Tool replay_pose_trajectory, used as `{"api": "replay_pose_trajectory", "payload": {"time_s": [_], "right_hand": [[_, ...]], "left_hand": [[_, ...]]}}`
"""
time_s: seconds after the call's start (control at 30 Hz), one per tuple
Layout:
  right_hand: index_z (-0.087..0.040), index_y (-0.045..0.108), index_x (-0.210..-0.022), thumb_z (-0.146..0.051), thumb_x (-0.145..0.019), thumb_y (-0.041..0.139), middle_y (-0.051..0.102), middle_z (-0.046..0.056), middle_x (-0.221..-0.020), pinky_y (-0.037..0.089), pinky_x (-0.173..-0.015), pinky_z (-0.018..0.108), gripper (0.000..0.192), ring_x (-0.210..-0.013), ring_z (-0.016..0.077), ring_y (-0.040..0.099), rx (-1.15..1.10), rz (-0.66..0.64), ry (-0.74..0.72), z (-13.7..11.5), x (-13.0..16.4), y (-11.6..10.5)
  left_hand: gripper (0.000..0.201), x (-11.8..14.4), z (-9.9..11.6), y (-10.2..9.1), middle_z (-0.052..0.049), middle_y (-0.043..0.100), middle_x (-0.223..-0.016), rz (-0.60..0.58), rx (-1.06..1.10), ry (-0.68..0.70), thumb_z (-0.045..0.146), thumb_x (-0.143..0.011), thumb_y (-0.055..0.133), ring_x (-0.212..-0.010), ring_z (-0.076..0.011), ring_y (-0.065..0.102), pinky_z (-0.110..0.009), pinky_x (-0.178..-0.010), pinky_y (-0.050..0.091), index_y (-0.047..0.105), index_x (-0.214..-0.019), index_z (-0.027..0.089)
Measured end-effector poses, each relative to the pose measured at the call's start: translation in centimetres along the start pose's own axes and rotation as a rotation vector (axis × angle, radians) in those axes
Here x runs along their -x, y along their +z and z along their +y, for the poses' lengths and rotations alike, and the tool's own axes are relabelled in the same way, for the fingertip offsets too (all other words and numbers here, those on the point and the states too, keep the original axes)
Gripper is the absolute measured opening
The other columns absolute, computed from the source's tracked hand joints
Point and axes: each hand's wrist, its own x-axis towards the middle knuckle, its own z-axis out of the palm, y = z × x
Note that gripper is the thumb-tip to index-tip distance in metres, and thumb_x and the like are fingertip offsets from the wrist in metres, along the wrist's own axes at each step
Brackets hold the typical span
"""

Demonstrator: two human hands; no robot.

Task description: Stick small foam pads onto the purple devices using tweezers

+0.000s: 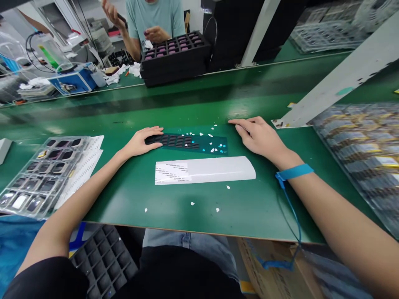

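Currently, mid-frame, I am pressing my left hand (141, 141) flat on the dark strip (187, 142); my right hand (258, 135), fingers extended and holding nothing, is touching its far-right corner.

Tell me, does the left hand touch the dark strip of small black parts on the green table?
Touching. The head view shows the left hand lying flat with its fingers over the left end of the dark strip.

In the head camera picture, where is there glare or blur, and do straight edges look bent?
Head view: soft glare from overhead light lies on the green table beyond the dark strip; the middle is sharp, with the left hand and right hand clear; the clear tray at left and the packets at right are smeared; the far table edge bows, as with a wide lens.
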Motion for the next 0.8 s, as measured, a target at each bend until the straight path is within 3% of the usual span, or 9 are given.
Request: {"api": "replay_pose_trajectory", "payload": {"time_s": [0.27,0.4,0.53,0.8], "right_hand": [[-0.029,0.069,-0.135,-0.044,-0.108,0.034,0.077,0.01,-0.118,0.055,-0.09,0.051,0.046,-0.107,0.0359,0.066,-0.024,0.066,0.069,-0.4,-0.4,0.0],[-0.026,0.068,-0.136,-0.044,-0.108,0.034,0.077,0.012,-0.107,0.055,-0.086,0.049,0.047,-0.098,0.0344,0.068,-0.017,0.099,0.1,-0.5,-0.4,-0.1],[-0.026,0.067,-0.135,-0.045,-0.109,0.033,0.076,0.011,-0.1,0.055,-0.085,0.047,0.047,-0.095,0.0333,0.07,-0.012,0.125,0.104,-0.7,-0.2,0.0],[-0.028,0.069,-0.134,-0.044,-0.109,0.036,0.077,0.011,-0.111,0.057,-0.089,0.049,0.045,-0.104,0.0339,0.069,-0.022,0.063,0.026,-2.5,0.3,0.3]], "left_hand": [[0.05,-5.2,-1.8,1.3,-0.013,0.076,-0.131,0.127,-0.149,-0.126,0.057,-0.094,0.063,-0.124,-0.0343,0.069,-0.048,-0.113,0.052,0.074,-0.124,0.017],[0.043,-7.3,-1.5,2.3,-0.015,0.075,-0.129,0.178,-0.219,-0.178,0.042,-0.094,0.063,-0.12,-0.0357,0.066,-0.051,-0.109,0.052,0.071,-0.126,0.014],[0.04,-7.3,-1.0,2.6,-0.018,0.074,-0.125,0.195,-0.258,-0.205,0.037,-0.097,0.059,-0.115,-0.0358,0.067,-0.049,-0.101,0.055,0.069,-0.127,0.012],[0.035,-5.5,0.5,2.9,-0.017,0.075,-0.12,0.158,-0.293,-0.207,0.034,-0.098,0.058,-0.112,-0.0351,0.067,-0.046,-0.097,0.055,0.071,-0.123,0.013]]}}
